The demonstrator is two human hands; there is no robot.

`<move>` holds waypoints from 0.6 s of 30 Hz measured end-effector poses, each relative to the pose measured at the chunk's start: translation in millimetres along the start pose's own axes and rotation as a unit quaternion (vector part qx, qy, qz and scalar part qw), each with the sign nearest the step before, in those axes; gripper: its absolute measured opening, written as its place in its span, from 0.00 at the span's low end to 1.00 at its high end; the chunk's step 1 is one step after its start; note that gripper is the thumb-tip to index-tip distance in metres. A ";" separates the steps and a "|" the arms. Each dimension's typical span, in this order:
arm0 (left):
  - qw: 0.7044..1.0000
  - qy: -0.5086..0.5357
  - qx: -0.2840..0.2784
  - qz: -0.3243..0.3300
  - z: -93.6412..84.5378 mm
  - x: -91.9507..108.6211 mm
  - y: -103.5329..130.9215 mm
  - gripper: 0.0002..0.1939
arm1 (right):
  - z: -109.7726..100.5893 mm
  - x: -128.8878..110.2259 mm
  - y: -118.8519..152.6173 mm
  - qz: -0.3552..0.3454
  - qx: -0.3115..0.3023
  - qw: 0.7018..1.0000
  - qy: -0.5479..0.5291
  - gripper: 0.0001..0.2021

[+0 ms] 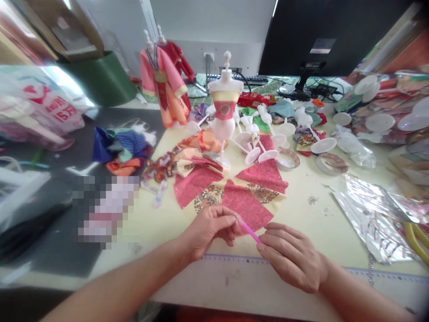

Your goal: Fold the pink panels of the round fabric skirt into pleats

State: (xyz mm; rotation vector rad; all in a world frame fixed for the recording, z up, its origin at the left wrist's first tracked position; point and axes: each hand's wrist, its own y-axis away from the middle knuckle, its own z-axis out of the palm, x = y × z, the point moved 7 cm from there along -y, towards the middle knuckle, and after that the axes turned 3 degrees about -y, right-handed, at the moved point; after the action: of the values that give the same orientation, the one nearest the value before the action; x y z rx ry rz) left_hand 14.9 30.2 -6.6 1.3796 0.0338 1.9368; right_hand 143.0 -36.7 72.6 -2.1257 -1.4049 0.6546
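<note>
Near the table's front edge, my left hand [214, 228] pinches the left tip of a thin pink pen-like tool [250, 232]; anything tiny at that tip is too small to make out. My right hand [295, 255] grips the other end, palm down. Just beyond my hands lies a red and cream patterned cloth piece [246, 203], its panels fanned out. Behind it a small white mannequin [225, 127] stands upright with a cream and red band [225, 109] around its chest.
Small dressed mannequins [164, 85] stand at the back left. White stands [258, 150] and tape rolls [331, 164] lie at the right, near silvery packets [372, 214] and yellow-handled scissors [417, 241]. Colored cloth scraps [125, 145] lie left. A ruler [234, 259] runs along the front.
</note>
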 end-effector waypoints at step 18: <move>1.000 -0.008 -0.005 -0.001 1.7 -3.6 -1.1 0.07 | -3.7 11.7 1.5 0.067 0.051 0.995 -0.047 0.11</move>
State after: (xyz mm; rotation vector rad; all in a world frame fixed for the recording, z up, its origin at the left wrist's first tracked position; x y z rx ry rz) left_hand 17.4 28.3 -9.2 1.3883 0.0179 1.9208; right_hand 150.5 -26.9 73.1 -2.1458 -1.2561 0.8712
